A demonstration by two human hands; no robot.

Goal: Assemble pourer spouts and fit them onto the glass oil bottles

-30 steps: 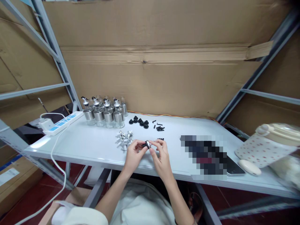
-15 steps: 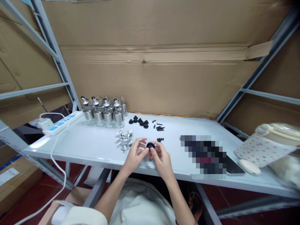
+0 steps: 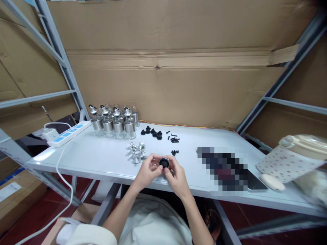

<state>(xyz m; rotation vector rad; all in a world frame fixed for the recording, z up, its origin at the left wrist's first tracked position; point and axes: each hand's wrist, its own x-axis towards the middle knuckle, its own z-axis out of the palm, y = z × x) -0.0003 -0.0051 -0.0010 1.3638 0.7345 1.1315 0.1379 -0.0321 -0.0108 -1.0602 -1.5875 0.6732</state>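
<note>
Between my two hands, just above the table's front edge, is a round black stopper with a silvery rim (image 3: 164, 163). My left hand (image 3: 150, 169) pinches it from the left, thumb on its near side. From the right, my right hand (image 3: 175, 173) grips it with thumb and fingers. The underside of the piece is hidden by my fingers. Silver pourer spouts (image 3: 136, 152) lie in a heap left of my hands. Behind are black ribbed stoppers (image 3: 154, 133), thin black lever pieces (image 3: 175, 140) and small black caps (image 3: 175, 152).
Glass bottles with steel sleeves (image 3: 119, 128) stand at the back left, several topped with pourers. A power strip (image 3: 70, 133) lies at the left edge. At right are a blurred-out area, a phone (image 3: 257, 182), a cream oval object (image 3: 272, 182) and a dotted container (image 3: 283, 161).
The black stopper has tipped, showing more of its round dark face. My left fingers have drawn in around it, and both hands stay over the same spot.
</note>
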